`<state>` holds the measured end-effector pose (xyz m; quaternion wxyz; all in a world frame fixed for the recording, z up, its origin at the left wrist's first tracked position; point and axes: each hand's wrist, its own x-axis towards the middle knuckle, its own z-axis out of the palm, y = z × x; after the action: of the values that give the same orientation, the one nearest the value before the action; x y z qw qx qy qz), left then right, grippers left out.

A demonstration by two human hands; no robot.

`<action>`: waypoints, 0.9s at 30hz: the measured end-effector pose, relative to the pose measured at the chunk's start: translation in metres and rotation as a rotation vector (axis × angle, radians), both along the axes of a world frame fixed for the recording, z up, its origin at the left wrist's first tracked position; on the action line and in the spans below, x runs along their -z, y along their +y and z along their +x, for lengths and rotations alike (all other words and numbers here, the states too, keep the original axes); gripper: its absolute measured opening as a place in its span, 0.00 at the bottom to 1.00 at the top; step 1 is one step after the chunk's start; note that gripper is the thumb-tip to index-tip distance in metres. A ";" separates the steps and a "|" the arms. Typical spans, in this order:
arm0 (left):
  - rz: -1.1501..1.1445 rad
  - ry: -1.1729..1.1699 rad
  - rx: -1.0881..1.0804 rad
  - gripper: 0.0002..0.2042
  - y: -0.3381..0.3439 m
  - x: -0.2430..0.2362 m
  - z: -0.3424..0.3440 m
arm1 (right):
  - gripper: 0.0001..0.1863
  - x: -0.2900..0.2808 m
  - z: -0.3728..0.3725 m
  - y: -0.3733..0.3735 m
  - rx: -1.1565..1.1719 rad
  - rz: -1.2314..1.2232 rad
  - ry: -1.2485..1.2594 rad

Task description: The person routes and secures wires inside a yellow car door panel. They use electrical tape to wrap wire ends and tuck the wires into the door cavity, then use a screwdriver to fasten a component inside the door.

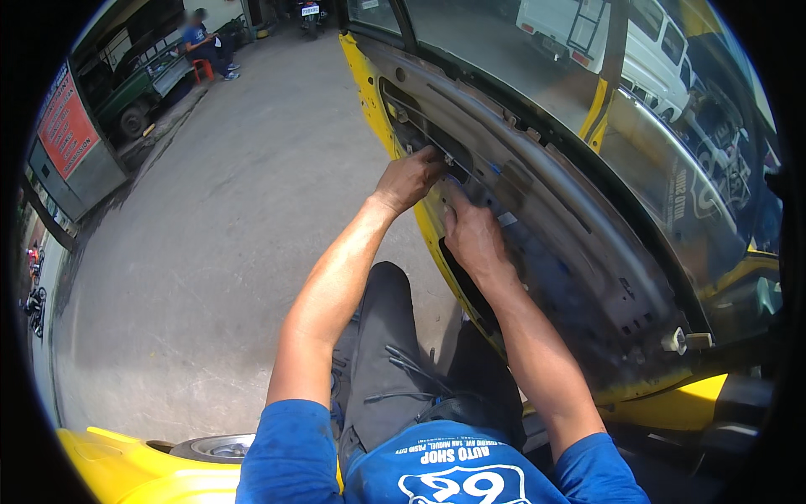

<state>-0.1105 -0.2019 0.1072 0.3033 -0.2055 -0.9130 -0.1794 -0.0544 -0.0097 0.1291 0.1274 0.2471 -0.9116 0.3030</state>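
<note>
A yellow car door [363, 80] stands swung open at my right, its inner metal panel [537, 181] bare of trim and showing cut-outs and holes. My left hand [409, 181] is at the edge of a dark opening in the panel, fingers curled in and partly hidden; what they grip is too small to make out. Just below and to the right, my right hand [477, 239] presses against the panel with fingers bent and the index finger reaching up towards the left hand. Its fingertips are close together, and anything in them is hidden. A thin metal rod [428, 134] runs beside the opening.
The door's window glass [504, 59] rises beyond the panel, with a white van [646, 50] seen through it. A yellow fender [126, 470] and wheel [214, 448] are at lower left. Farther off are a red sign [71, 126], a green pickup [138, 97] and a seated person [206, 46].
</note>
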 end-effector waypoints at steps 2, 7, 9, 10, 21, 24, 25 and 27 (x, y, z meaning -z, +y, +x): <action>-0.008 -0.046 0.061 0.09 -0.006 -0.008 -0.005 | 0.20 0.004 -0.020 -0.017 0.053 0.039 0.046; -0.063 -0.224 0.064 0.09 -0.011 -0.020 -0.014 | 0.13 0.027 -0.053 -0.034 0.128 0.031 0.230; -0.075 -0.270 0.053 0.10 -0.012 -0.023 -0.019 | 0.10 0.032 -0.061 -0.041 0.192 0.046 0.190; -0.047 -0.255 0.056 0.10 -0.010 -0.021 -0.018 | 0.09 0.034 -0.063 -0.045 0.224 0.054 0.164; 1.816 -0.253 -0.087 0.19 0.003 0.061 0.006 | 0.10 0.024 -0.059 -0.058 0.301 0.002 0.089; 1.953 -0.334 0.201 0.20 0.001 0.057 -0.011 | 0.10 0.023 -0.054 -0.060 0.282 -0.062 0.196; 1.957 -0.367 0.207 0.20 0.001 0.056 -0.015 | 0.10 0.023 -0.053 -0.060 0.285 -0.081 0.237; 1.985 -0.449 0.239 0.19 0.002 0.055 -0.018 | 0.10 0.025 -0.053 -0.060 0.318 -0.070 0.186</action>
<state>-0.1286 -0.1996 0.0519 0.1390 0.0867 -0.3620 -0.9177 -0.1078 -0.0696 0.1045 0.2657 0.1223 -0.9124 0.2863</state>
